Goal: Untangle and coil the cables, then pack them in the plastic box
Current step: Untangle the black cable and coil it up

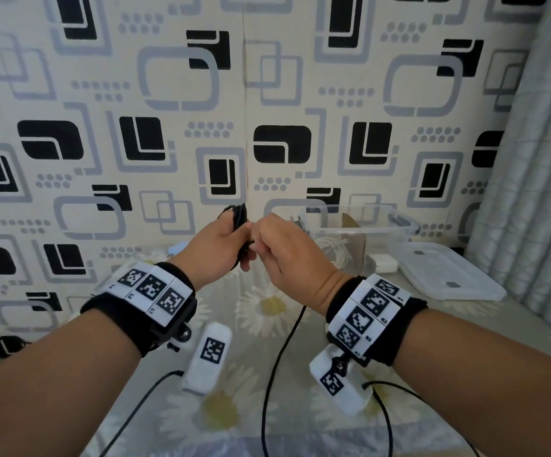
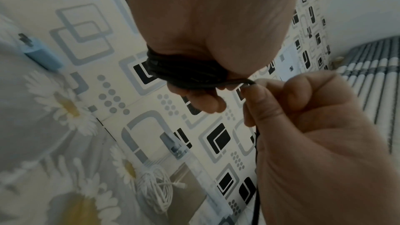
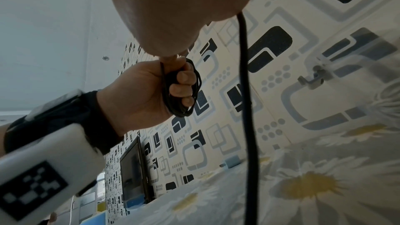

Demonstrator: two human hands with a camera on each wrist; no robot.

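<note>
- Left hand (image 1: 216, 249) gripped a coil of black cable (image 1: 239, 222), loops wound round its curled fingers (image 3: 182, 83), held up in the air over the daisy-print surface (image 1: 267, 311).
- Right hand (image 1: 287, 255) pinched the free run of the same cable just beside the coil; fingers were curled on it, and the tail (image 1: 277, 367) hung down from under the palm toward the bottom of the head view.
- Clear plastic box (image 1: 359, 227) stood open behind the right hand, near the wall. A coiled white cable (image 2: 154, 189) already lay inside, with a white charger (image 1: 384, 262) there too; whether the charger sat in or behind the box was unclear.
- Lid (image 1: 449, 272) lay flat to the right of the box, apart from it.
- Risk: the loops looked loose on the fingers, so slack in the left grip would probably let them slip off and spring open.
- Risk: the hanging tail could snag on the wrist camera leads (image 1: 379, 410) below and pull the coil crooked.
- Risk: winding too tight could trap the fingers, making the coil hard to slide off.
- The end plug was not visible, so I couldn't tell how much was left to wind.
</note>
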